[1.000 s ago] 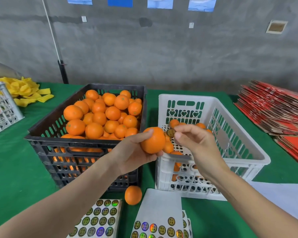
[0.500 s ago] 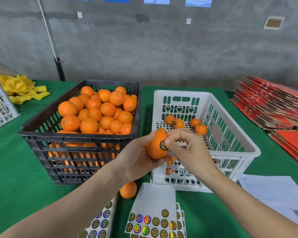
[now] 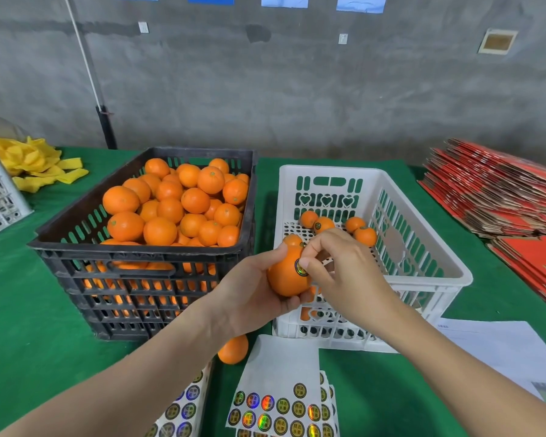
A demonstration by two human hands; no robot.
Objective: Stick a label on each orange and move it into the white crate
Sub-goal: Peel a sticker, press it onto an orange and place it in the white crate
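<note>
White crate (image 3: pixel 328 169): orange (image 3: pixel 283 281) hangs at its near-left corner, cupped in my left hand (image 3: pixel 249 298); right hand (image 3: pixel 350 275), nearer crate, pinches label (image 3: pixel 299 269) onto it.

The left grip (image 3: pixel 252 294) holds 1 orange (image 3: pixel 284 280) at the near-left corner of the white crate (image 3: pixel 331 169); the thumb of the right grip (image 3: pixel 350 272) presses a round label (image 3: pixel 300 269) onto it.

Black crate (image 3: pixel 139 279): one. White crate (image 3: pixel 423 269): one. Held orange (image 3: pixel 284 280): one. Loose orange (image 3: pixel 234 350): one. Hands (image 3: pixel 246 298) (image 3: pixel 347 272): two.
</note>
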